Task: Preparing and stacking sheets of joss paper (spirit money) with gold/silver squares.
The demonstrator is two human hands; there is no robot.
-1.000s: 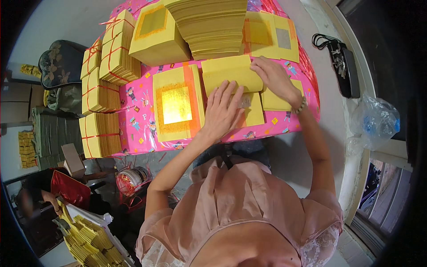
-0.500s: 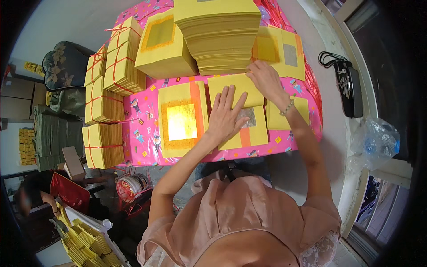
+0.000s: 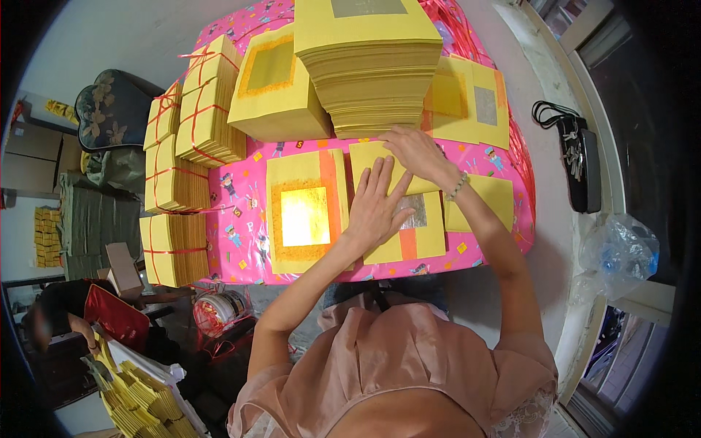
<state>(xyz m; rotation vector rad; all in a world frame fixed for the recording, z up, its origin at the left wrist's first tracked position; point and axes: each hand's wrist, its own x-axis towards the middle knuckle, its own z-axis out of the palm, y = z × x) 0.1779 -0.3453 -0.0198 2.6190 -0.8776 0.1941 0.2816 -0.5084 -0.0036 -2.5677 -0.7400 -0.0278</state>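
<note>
Right hand (image 3: 418, 155) is sliding leftward along the folded yellow paper (image 3: 363, 154) on the tabletop (image 3: 253, 235), grip unclear; left hand (image 3: 371, 219) is pressing flat, fingers (image 3: 375, 177) spread, grasping nothing; its slipping would be risking skewed folds.

I've got the left hand (image 3: 376, 212) covering part of the folded yellow sheet (image 3: 365, 152), its thumb masking a sliver of the silver patch (image 3: 418, 209), and under the right hand (image 3: 425, 158) I can't see what the fingertips touch. Up top, the tall stack (image 3: 376, 87) runs clean out of view! Over left, the co-worker's head (image 3: 38, 328) is just a blur, and the keys (image 3: 573, 157) are too small for me to count.
</note>
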